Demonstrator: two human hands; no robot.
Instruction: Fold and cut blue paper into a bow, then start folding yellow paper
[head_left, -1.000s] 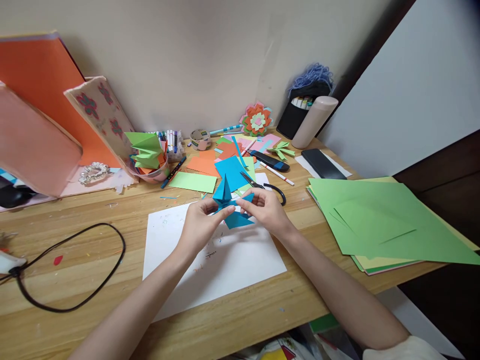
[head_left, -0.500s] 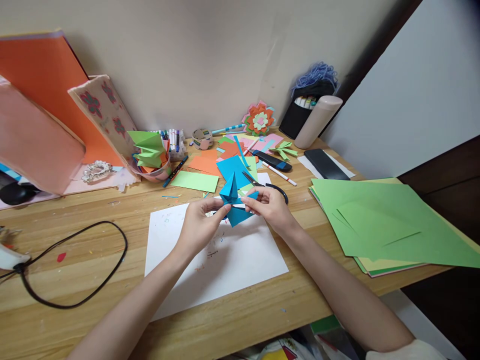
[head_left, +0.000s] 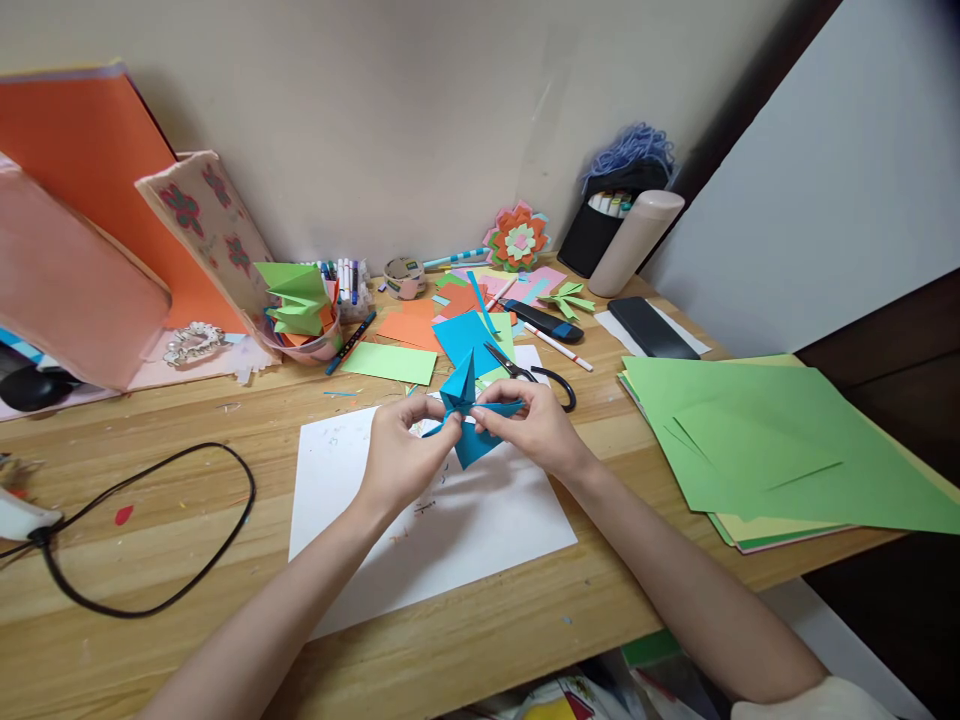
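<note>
A folded piece of blue paper (head_left: 474, 447) is held between both hands above a white sheet (head_left: 360, 560) marked with small coloured strokes. My left hand (head_left: 409, 445) pinches its left side between thumb and fingers. On the right, my right hand (head_left: 536, 425) grips another fold, thumb tip close to the left thumb. One pointed flap stands up at the back, and a lower flap hangs toward the sheet. Just behind the hands lie black-handled scissors (head_left: 506, 362) and a flat blue sheet (head_left: 455, 335). The fingers hide part of the folds.
At the right sits a stack of green paper (head_left: 750, 430). Behind it lies a black phone (head_left: 652, 328). A utility knife (head_left: 551, 323), paper scraps, a cup of folded paper (head_left: 307, 348) and a tape roll (head_left: 405, 278) line the back. A black cord loop (head_left: 251, 500) lies left.
The view has shifted slightly. The blue paper's folds have turned a little in my fingers, and its right flap now appears narrower. My right thumb has moved in toward the left thumb.
</note>
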